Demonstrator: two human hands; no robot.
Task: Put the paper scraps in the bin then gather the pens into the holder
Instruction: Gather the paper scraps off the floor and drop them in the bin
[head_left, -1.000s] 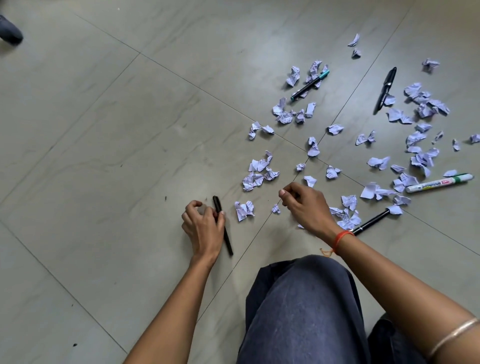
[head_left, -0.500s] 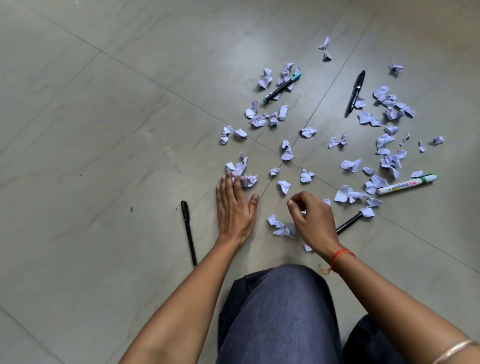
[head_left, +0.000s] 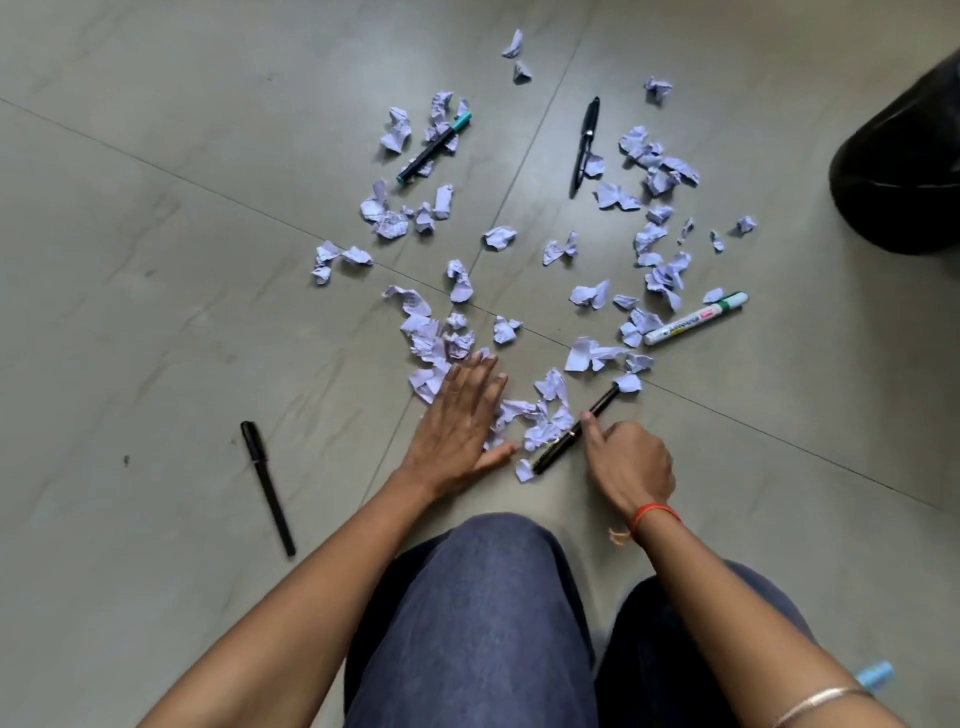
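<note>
Several crumpled pale purple paper scraps (head_left: 587, 296) lie scattered over the grey tiled floor. My left hand (head_left: 457, 421) lies flat with straight fingers, pressing on scraps in a small pile (head_left: 540, 421) in front of my knee. My right hand (head_left: 631, 462) has its fingers curled, and one outstretched finger touches a black pen (head_left: 563, 441) beside that pile. Whether the curled fingers hold scraps is hidden. Another black pen (head_left: 267, 488) lies to the left. A teal-capped pen (head_left: 434, 148), a third black pen (head_left: 584, 148) and a white marker (head_left: 696, 325) lie farther out.
A black rounded object (head_left: 904, 171), perhaps a bin or bag, sits at the right edge. My knees in blue trousers (head_left: 467, 623) fill the bottom middle. A small light blue object (head_left: 875, 675) shows by my right forearm. Bare floor extends to the left.
My left hand left the black pen on the left, moved right and flattened onto the scraps. My right hand drew back to the black pen near my knee.
</note>
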